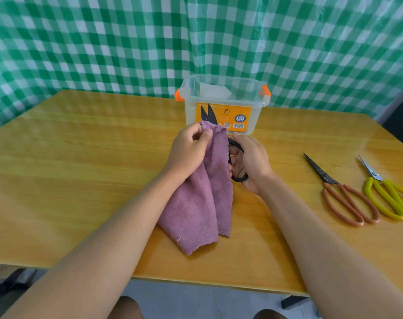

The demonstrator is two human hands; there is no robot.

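**At mid-counter: black scissors under wipe, blades exposed**

Above the middle of the counter (81, 169), I hold the black scissors (210, 116) clear of the surface. My right hand (251, 162) is clamped round the handle loops. My left hand (189, 150) pinches the top fold of the purple cloth (202, 203) round the blades near their base, and the rest of the cloth hangs down to the counter.

Risks noted:
- The blades stand slightly parted in a narrow V. A squeeze of the loops would likely close them on the cloth, or on a fingertip behind it.
- Only a fold of cloth lies between my fingers and the edges. A stroke towards the tips could bring skin onto steel.
- The tips show against the clear plastic container (225, 104). I cannot tell the gap, so a forward push might strike its wall.

Orientation: the long axis runs from the handles, nearer me and to the right, up and away with a slight lean left. The tips point away from me, towards the container.

Brown-handled scissors (329, 180) and yellow-handled scissors (374, 174) lie well apart to the right.
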